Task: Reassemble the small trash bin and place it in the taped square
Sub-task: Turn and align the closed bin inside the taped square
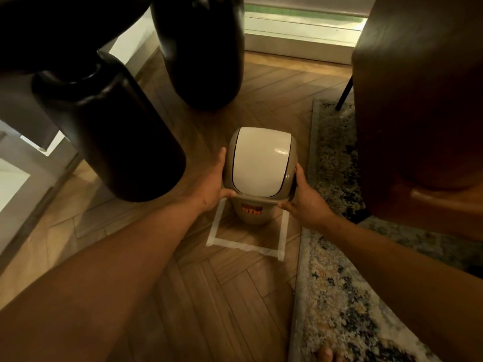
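A small beige trash bin (251, 214) with a white swing lid (260, 160) and an orange label on its front stands upright inside the square of white tape (245, 246) on the wooden floor. My left hand (213, 182) grips the left side of the bin's lid rim, thumb on the front edge. On the right side of the rim, my right hand (304, 201) holds it the same way. The far part of the tape square is hidden behind the bin.
Two thick black table legs (112, 131) (201, 48) rise close on the left and behind the bin. A patterned rug (337, 296) lies along the right. A brown chair (418, 100) stands at the right. A window sill runs across the back.
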Available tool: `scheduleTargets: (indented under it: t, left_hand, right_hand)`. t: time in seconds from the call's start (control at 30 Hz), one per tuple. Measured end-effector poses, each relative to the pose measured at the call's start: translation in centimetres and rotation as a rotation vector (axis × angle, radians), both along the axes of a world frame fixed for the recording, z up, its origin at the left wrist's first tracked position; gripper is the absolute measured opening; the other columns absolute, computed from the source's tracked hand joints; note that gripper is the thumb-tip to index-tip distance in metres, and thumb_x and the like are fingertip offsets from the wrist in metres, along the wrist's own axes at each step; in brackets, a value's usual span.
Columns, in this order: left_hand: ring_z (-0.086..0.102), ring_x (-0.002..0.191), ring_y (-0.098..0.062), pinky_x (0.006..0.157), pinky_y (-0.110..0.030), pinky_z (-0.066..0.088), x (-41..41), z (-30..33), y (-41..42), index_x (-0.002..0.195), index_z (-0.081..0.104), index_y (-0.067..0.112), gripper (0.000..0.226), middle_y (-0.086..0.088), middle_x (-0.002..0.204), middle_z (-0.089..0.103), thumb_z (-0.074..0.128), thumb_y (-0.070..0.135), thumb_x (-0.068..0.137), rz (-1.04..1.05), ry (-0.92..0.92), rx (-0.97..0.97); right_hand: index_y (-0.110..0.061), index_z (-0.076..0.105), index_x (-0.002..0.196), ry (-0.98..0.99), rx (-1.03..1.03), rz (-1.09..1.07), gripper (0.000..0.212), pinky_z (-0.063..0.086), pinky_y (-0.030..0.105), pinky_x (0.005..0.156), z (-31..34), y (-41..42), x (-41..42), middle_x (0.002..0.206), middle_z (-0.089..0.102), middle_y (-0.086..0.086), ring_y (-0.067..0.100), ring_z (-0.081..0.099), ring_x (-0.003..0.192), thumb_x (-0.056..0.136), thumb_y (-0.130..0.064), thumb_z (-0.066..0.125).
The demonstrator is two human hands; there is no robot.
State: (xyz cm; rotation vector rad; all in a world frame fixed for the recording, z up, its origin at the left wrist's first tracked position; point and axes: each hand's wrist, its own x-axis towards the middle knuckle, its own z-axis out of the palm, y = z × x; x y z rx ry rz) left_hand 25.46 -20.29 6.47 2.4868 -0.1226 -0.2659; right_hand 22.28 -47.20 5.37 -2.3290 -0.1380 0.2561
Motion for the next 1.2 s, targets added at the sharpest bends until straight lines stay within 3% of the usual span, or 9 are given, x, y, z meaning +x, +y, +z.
scheduleTargets:
  t: [0.17, 0.27, 0.4, 0.57, 0.8, 0.9, 1.07, 1.2]
  left_hand:
    - [0.009, 0.153, -0.025, 0.119, -0.042, 0.016, -1.0, 0.3, -0.1, 0.159, -0.010, 0.025, 0.124, -0.005, 0.168, 0.001, 0.083, 0.035, 0.077, 0.092, 0.005, 0.022]
    - [0.018, 0.152, -0.025, 0.117, -0.039, 0.021, -1.3, 0.5, 0.0, 0.160, 0.002, 0.025, 0.114, -0.003, 0.167, 0.012, 0.080, 0.042, 0.078, 0.098, -0.013, 0.044]
    - [0.038, 0.141, -0.024, 0.109, -0.035, 0.035, -1.4, 0.8, 0.2, 0.155, 0.027, 0.021, 0.095, -0.003, 0.158, 0.034, 0.080, 0.040, 0.079, 0.076, -0.026, 0.052]
    - [0.051, 0.131, -0.025, 0.102, -0.034, 0.042, -1.1, 0.2, 0.4, 0.143, 0.049, 0.020, 0.070, -0.005, 0.142, 0.054, 0.078, 0.037, 0.081, 0.055, 0.025, 0.025]
    - [0.053, 0.127, -0.023, 0.101, -0.033, 0.042, -1.1, 0.0, 0.4, 0.139, 0.052, 0.018, 0.066, -0.005, 0.138, 0.057, 0.079, 0.033, 0.081, 0.066, 0.004, 0.011]
    - [0.052, 0.128, -0.025, 0.103, -0.035, 0.043, -1.0, -0.1, 0.4, 0.141, 0.051, 0.017, 0.068, -0.007, 0.139, 0.056, 0.079, 0.033, 0.081, 0.064, -0.005, 0.017]
    - [0.052, 0.128, -0.025, 0.105, -0.039, 0.045, -1.0, -0.2, 0.4, 0.141, 0.050, 0.016, 0.071, -0.007, 0.139, 0.055, 0.079, 0.036, 0.080, 0.070, 0.000, 0.039]
    - [0.052, 0.128, -0.025, 0.105, -0.041, 0.045, -1.0, -0.3, 0.4, 0.142, 0.049, 0.016, 0.073, -0.007, 0.140, 0.055, 0.079, 0.037, 0.080, 0.070, 0.013, 0.044]
  right_hand:
    - [-0.041, -0.007, 0.161, -0.013, 0.049, -0.015, 0.126, 0.044, 0.043, 0.114, -0.2, -0.1, 0.1, 0.163, 0.036, -0.007, 0.010, 0.042, 0.143, 0.077, -0.026, 0.086]
    - [-0.037, 0.011, 0.161, -0.071, 0.067, -0.026, 0.119, 0.044, 0.046, 0.114, -0.7, -0.3, 0.5, 0.162, 0.031, -0.008, 0.012, 0.037, 0.148, 0.071, -0.037, 0.089]
    - [-0.024, 0.025, 0.157, -0.072, 0.005, -0.046, 0.104, 0.043, 0.045, 0.115, -1.1, -0.1, 0.5, 0.157, 0.038, 0.000, 0.018, 0.041, 0.145, 0.075, -0.039, 0.086]
    - [-0.018, 0.034, 0.154, -0.045, -0.020, -0.044, 0.088, 0.044, 0.028, 0.107, -1.6, 0.1, 0.7, 0.149, 0.048, 0.002, 0.019, 0.051, 0.134, 0.082, -0.030, 0.083]
    - [-0.018, 0.037, 0.153, -0.038, 0.018, -0.057, 0.084, 0.050, 0.036, 0.105, -1.4, 0.1, 0.7, 0.142, 0.053, 0.002, 0.019, 0.056, 0.127, 0.083, -0.024, 0.083]
    - [-0.017, 0.040, 0.150, -0.030, 0.020, -0.056, 0.080, 0.050, 0.032, 0.100, -1.4, 0.1, 0.8, 0.140, 0.055, 0.003, 0.021, 0.058, 0.125, 0.083, -0.021, 0.083]
    - [-0.023, 0.032, 0.156, -0.021, 0.027, -0.049, 0.088, 0.050, 0.045, 0.108, -1.7, 0.0, 0.9, 0.147, 0.051, 0.001, 0.020, 0.055, 0.132, 0.083, -0.022, 0.083]
    - [-0.022, 0.033, 0.154, -0.007, 0.026, -0.047, 0.086, 0.049, 0.045, 0.108, -1.7, 0.0, 0.9, 0.145, 0.053, 0.001, 0.020, 0.055, 0.131, 0.084, -0.021, 0.082]
